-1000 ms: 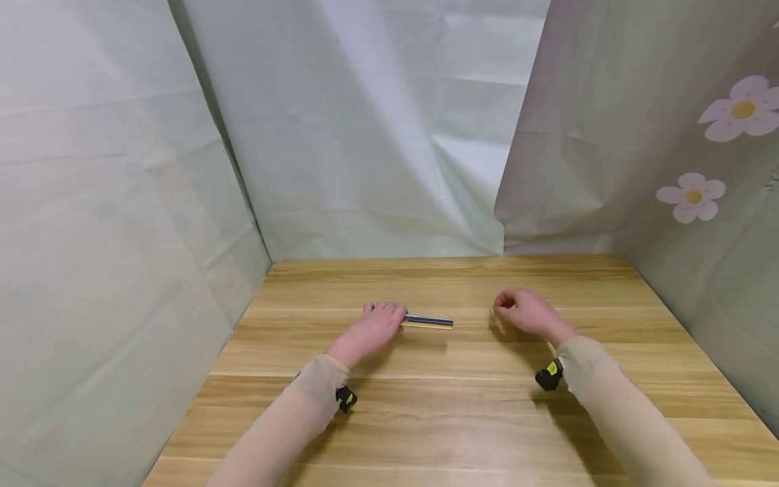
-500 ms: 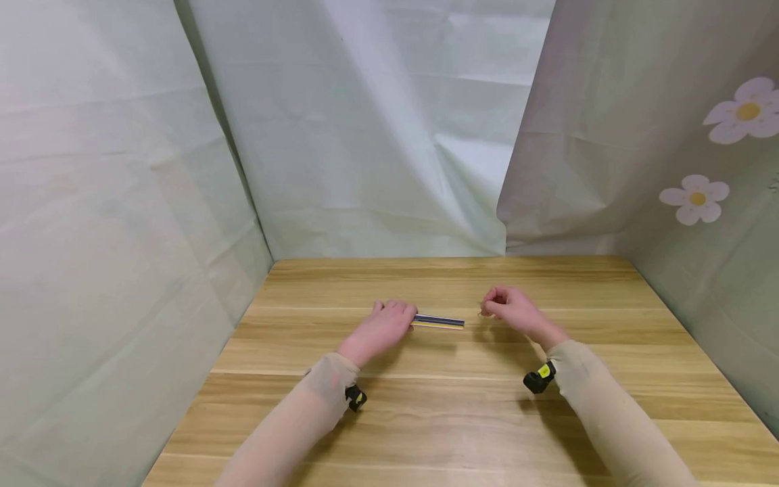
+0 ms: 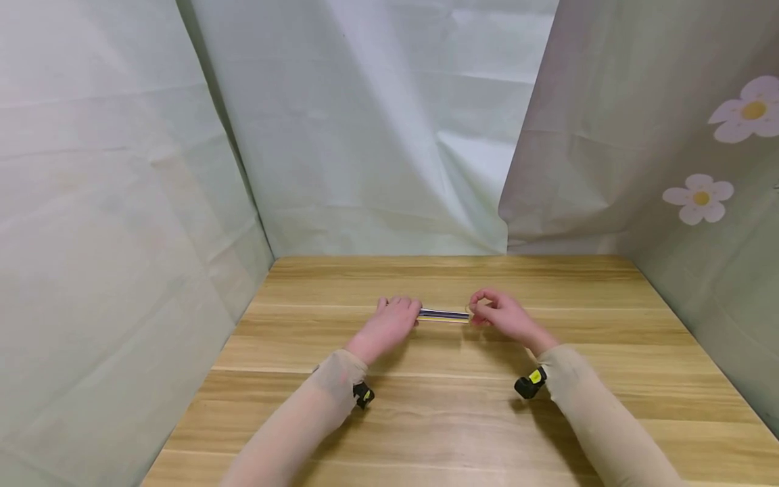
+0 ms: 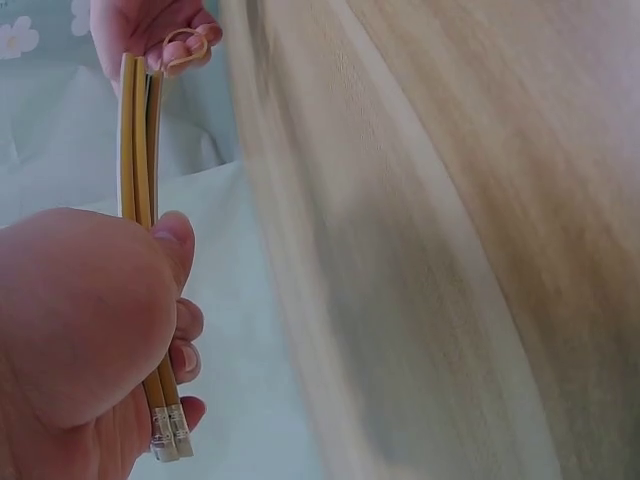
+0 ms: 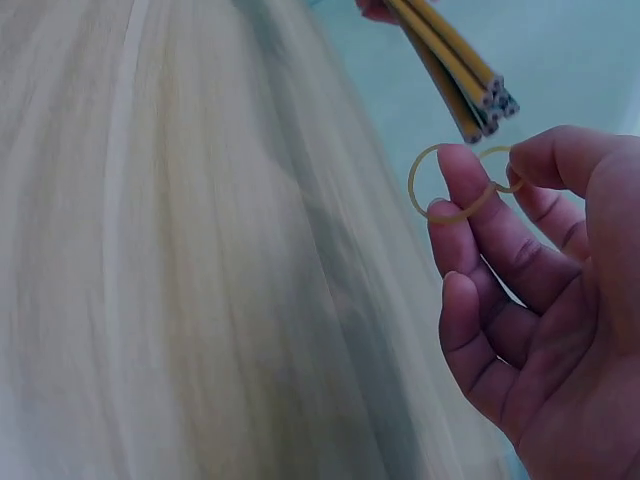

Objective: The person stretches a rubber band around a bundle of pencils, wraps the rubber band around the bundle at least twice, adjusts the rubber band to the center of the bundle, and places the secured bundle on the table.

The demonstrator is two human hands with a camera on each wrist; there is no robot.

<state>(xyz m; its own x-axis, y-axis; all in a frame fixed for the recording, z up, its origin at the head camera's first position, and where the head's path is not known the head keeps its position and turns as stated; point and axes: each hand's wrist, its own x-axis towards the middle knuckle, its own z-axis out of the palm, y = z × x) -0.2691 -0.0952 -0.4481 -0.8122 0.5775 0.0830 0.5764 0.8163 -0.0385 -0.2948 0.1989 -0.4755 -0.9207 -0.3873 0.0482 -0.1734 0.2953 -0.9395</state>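
A bundle of several pencils (image 3: pixel 445 316) lies sideways in the grip of my left hand (image 3: pixel 392 320), raised over the table. Its fingers and thumb wrap the bundle near the eraser end; metal-banded erasers (image 4: pixel 170 432) stick out below the palm in the left wrist view. Facing them from the right, my right hand (image 3: pixel 504 316) pinches a thin yellowish rubber band (image 5: pixel 412 182) between thumb and fingers. The band is crossed into one larger and one smaller loop. In the right wrist view, the flat, unsharpened pencil ends (image 5: pixel 490 100) sit just above the band, outside its loops.
Beneath both hands is a wood-grain table (image 3: pixel 438 426). Pale cloth (image 3: pixel 365 135) hangs behind and at the sides, with white flowers (image 3: pixel 700 199) on the right. A small black wrist camera (image 3: pixel 531 383) hangs under the right sleeve, another (image 3: pixel 363 395) at the left.
Both hands have come closer together: the left hand moved right with the pencils, the right hand moved left with the rubber band. The band now reaches the pencil ends in the head view.
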